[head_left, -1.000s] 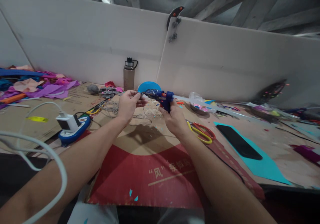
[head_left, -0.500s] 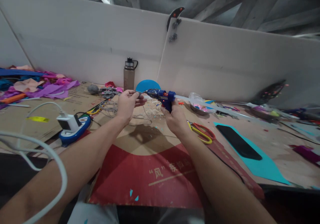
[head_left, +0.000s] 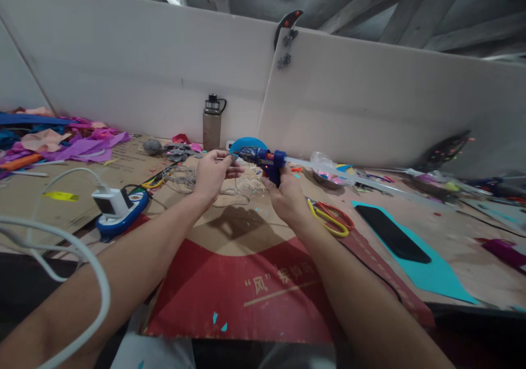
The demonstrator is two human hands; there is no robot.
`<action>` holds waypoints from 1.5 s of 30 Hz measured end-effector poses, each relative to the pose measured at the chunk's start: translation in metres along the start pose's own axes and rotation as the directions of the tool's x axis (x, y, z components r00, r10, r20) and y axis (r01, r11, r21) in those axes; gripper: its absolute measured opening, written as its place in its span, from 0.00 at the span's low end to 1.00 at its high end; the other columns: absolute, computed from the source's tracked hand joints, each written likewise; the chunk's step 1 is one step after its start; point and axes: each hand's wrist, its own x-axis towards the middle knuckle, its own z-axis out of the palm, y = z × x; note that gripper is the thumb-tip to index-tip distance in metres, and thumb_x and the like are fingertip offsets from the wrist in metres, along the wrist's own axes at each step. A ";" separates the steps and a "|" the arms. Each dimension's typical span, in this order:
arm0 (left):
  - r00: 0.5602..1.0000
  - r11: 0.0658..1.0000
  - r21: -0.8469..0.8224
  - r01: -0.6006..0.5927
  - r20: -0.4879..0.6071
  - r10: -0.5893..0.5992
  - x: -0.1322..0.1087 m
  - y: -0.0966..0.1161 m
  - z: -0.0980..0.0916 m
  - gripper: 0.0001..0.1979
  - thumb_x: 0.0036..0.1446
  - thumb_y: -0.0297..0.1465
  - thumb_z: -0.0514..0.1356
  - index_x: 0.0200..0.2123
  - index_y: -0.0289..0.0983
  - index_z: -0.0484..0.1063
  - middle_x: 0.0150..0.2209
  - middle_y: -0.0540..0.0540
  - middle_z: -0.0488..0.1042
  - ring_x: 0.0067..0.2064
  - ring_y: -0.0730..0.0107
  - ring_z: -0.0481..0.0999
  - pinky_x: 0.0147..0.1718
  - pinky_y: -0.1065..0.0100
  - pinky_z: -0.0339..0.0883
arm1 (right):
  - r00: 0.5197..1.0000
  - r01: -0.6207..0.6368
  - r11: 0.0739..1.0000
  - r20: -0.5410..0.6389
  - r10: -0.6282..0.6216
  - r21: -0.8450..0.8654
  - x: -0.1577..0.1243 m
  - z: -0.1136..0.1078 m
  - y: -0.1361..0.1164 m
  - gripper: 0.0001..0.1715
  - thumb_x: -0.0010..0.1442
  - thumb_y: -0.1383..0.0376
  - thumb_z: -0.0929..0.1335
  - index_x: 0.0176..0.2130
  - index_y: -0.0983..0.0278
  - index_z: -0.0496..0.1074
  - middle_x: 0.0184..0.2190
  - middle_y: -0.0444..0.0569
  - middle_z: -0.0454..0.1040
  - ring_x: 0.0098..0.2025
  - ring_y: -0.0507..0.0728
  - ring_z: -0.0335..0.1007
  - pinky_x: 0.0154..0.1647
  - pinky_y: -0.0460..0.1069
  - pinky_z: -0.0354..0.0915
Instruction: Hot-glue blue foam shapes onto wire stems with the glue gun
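Note:
My right hand (head_left: 287,196) is wrapped around the grip of a dark blue hot glue gun (head_left: 271,160). A long clear glue stick (head_left: 329,167) sticks out of the gun's back end. The nozzle points left, at the fingertips of my left hand (head_left: 216,174). Those fingers are pinched on a blue rounded piece (head_left: 248,144), whose upper edge shows behind the gun. A small grey bit also shows at the fingertips. The gun's tip and the fingers overlap, so I cannot tell whether they touch.
Yellow-and-red-handled scissors (head_left: 331,218) lie right of my right wrist. Beyond them a black phone (head_left: 392,232) rests on a turquoise sheet (head_left: 446,281). Tangled grey string (head_left: 181,178), a blue power strip (head_left: 123,215) and a bottle (head_left: 212,125) are on the left. A white cable (head_left: 104,297) loops over my left forearm.
My left hand and the blue rounded piece have shifted slightly right and down. The glue gun has moved a little left, and a small white object now shows behind the piece.

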 end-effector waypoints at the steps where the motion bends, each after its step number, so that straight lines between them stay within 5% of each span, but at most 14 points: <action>1: 1.000 1.000 0.004 -0.002 0.003 0.002 0.000 -0.001 0.000 0.08 0.51 0.29 0.61 0.32 0.35 0.64 0.26 0.47 0.75 0.26 0.68 0.78 0.30 0.65 0.74 | 1.000 0.006 1.000 -0.003 -0.006 0.001 0.000 0.000 0.000 0.19 0.57 0.63 0.64 0.49 0.62 0.65 0.38 0.55 0.73 0.37 0.60 0.69 0.39 0.55 0.64; 16: 0.997 0.997 0.010 0.077 -0.018 -0.077 -0.004 0.007 0.007 0.04 0.52 0.27 0.59 0.30 0.34 0.64 0.24 0.46 0.74 0.24 0.68 0.77 0.28 0.64 0.74 | 1.000 -0.030 0.999 -0.003 0.030 0.023 0.000 0.002 -0.004 0.20 0.57 0.62 0.64 0.50 0.63 0.65 0.37 0.54 0.73 0.35 0.59 0.68 0.39 0.55 0.64; 23: 0.996 0.996 0.013 0.088 -0.022 -0.087 -0.002 0.005 0.005 0.04 0.51 0.27 0.60 0.29 0.34 0.65 0.24 0.47 0.74 0.25 0.68 0.78 0.29 0.66 0.75 | 0.999 0.013 0.995 -0.042 -0.009 0.095 0.001 0.002 -0.001 0.25 0.58 0.61 0.64 0.55 0.63 0.62 0.42 0.55 0.73 0.42 0.61 0.69 0.46 0.58 0.63; 45: 0.999 1.000 0.009 -0.024 -0.038 0.024 0.003 0.000 -0.003 0.10 0.49 0.32 0.63 0.32 0.33 0.67 0.26 0.45 0.76 0.26 0.67 0.78 0.28 0.66 0.74 | 1.000 -0.015 0.994 0.015 0.017 -0.113 0.001 -0.006 -0.003 0.19 0.57 0.64 0.63 0.49 0.65 0.65 0.39 0.57 0.73 0.39 0.62 0.69 0.41 0.56 0.63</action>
